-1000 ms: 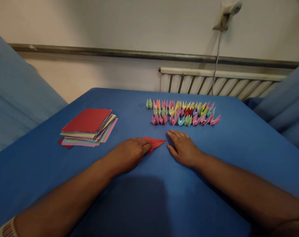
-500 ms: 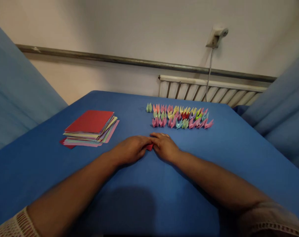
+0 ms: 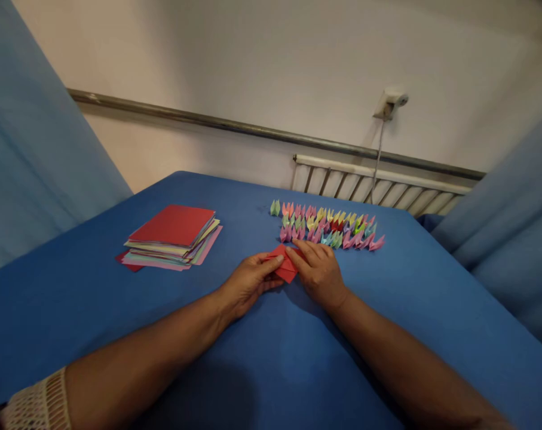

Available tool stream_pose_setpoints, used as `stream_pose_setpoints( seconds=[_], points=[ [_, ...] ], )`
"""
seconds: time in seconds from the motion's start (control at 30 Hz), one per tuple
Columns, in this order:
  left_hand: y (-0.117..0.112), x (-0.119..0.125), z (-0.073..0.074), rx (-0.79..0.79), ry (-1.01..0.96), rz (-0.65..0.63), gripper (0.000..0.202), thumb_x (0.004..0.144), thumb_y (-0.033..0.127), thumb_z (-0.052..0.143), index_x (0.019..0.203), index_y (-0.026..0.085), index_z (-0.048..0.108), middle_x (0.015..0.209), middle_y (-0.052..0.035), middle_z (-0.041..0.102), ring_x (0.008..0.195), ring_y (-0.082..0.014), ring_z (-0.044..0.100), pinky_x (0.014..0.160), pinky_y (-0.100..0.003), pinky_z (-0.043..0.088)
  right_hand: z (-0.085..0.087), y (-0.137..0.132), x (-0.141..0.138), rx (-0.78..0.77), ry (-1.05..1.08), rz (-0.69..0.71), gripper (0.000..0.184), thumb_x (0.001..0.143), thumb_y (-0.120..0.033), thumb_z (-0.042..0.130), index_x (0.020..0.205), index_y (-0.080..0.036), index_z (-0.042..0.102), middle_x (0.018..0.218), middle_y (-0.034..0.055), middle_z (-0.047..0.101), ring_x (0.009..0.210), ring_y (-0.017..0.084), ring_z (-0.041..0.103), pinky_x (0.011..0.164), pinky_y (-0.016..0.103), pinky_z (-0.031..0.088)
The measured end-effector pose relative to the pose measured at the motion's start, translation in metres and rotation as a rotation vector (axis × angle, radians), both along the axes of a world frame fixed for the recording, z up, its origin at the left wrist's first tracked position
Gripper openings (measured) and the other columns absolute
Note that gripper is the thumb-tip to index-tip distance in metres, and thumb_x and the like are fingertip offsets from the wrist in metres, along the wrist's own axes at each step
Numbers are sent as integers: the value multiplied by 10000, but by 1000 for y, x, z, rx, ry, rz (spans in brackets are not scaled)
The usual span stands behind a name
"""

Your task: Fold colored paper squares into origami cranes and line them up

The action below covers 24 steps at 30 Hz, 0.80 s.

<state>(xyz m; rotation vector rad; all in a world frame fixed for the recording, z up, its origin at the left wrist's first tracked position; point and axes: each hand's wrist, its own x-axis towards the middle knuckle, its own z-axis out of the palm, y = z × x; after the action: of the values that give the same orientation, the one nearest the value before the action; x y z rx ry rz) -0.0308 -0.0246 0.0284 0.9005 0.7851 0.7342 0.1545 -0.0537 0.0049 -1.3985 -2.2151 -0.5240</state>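
Note:
A small folded red paper [image 3: 287,272] is between my two hands, a little above the blue table surface. My left hand [image 3: 250,280] pinches its left side, thumb on top and fingers underneath. My right hand [image 3: 321,273] holds its right side, with the fingers over the upper right part and hiding that edge. Just beyond my hands stand rows of folded paper cranes [image 3: 337,226] in pink, yellow, green, red and blue.
To the left lies a stack of square coloured paper [image 3: 172,226], red on top, its lower sheets askew. The blue table [image 3: 235,370] reaches back toward a wall with a metal pipe [image 3: 235,124], a radiator [image 3: 342,181] and a socket [image 3: 389,103]. Blue curtains [image 3: 42,137] hang on both sides.
My hands have lifted the red paper off the table and moved slightly right. More of the paper now shows between my fingers. The whole view has shifted and tilted a little.

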Motion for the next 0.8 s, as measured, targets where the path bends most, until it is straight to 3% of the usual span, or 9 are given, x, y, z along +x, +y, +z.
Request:
stream_pose_setpoints(
  seconds=[0.17, 0.27, 0.33, 0.43, 0.53, 0.63, 0.8],
  points=[
    [10, -1, -10, 98, 43, 135, 317, 685, 326, 791, 900, 139, 652, 817, -40, 692, 711, -136, 637, 717, -273, 499, -12, 3, 1, -68, 150, 87, 513, 903, -148, 442, 1415, -166, 446, 1434, 143, 495, 1295, 241, 456, 1054, 427, 357],
    [21, -5, -13, 169, 98, 182, 308, 677, 333, 779, 873, 131, 651, 772, -35, 684, 644, -130, 618, 648, -256, 479, -17, 6, 3, -158, 446, 103, 639, 851, -144, 422, 1481, -131, 311, 1419, 170, 494, 1280, 249, 487, 1038, 439, 409],
    [27, -6, -14, 226, 142, 199, 295, 664, 332, 777, 840, 131, 652, 724, -19, 670, 605, -120, 595, 610, -241, 455, -18, 9, 5, -263, 699, 110, 588, 878, -192, 394, 1463, -157, 340, 1372, 165, 538, 1196, 252, 564, 975, 436, 468],
    [29, -5, -16, 310, 221, 151, 267, 659, 330, 762, 808, 131, 664, 713, -13, 670, 606, -119, 584, 616, -242, 444, -20, 15, 3, -431, 1053, 149, 438, 911, -357, 447, 1302, -173, 520, 1201, 146, 656, 1048, 247, 649, 883, 403, 520],
    [26, -3, -18, 367, 282, 61, 233, 670, 341, 742, 767, 144, 664, 693, 1, 661, 599, -118, 569, 609, -241, 431, -24, 20, -3, -581, 1259, 176, 338, 801, -480, 614, 961, -184, 655, 886, 72, 720, 799, 209, 673, 749, 346, 540],
    [22, -1, -18, 372, 300, 14, 233, 680, 356, 748, 751, 156, 650, 662, 20, 638, 586, -112, 556, 590, -232, 416, -28, 22, -8, -688, 1318, 173, 319, 734, -505, 670, 714, -189, 630, 650, 2, 643, 572, 138, 562, 580, 276, 477],
    [22, -2, -17, 279, 249, 8, 291, 711, 407, 739, 822, 152, 654, 705, -1, 662, 615, -122, 587, 621, -247, 450, -30, 21, -8, -661, 1341, 176, 291, 734, -461, 679, 674, -184, 612, 612, -25, 579, 543, 107, 482, 561, 254, 408]
  ],
)
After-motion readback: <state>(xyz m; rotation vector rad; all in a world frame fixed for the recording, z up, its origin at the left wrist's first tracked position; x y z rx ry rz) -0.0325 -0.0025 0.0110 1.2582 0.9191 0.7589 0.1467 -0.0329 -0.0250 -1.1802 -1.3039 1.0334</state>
